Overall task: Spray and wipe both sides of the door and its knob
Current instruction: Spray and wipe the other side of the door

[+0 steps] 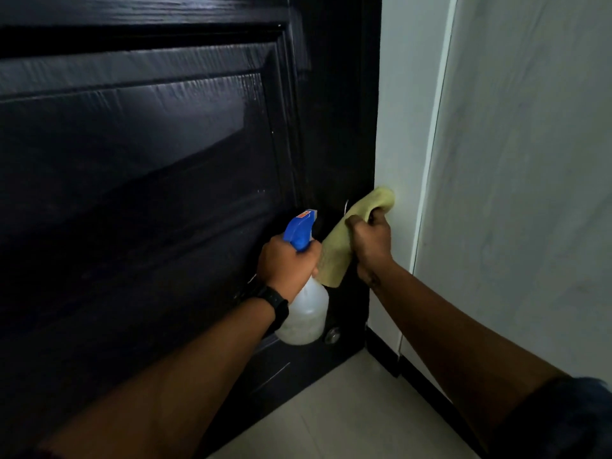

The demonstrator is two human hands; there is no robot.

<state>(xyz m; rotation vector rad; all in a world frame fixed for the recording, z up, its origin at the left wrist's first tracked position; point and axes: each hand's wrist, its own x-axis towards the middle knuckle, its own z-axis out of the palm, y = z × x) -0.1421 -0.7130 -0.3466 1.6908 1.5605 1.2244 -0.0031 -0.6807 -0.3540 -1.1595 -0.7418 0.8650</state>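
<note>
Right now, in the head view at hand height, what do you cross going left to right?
black door → left hand, gripping the spray bottle → yellow cloth, gripped by the right hand → white wall. Each hand overlaps what it holds, so I list them as pairs.

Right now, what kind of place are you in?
Probably indoors in a home, by a doorway: a dark panelled door, a pale wall and a tiled floor.
</note>
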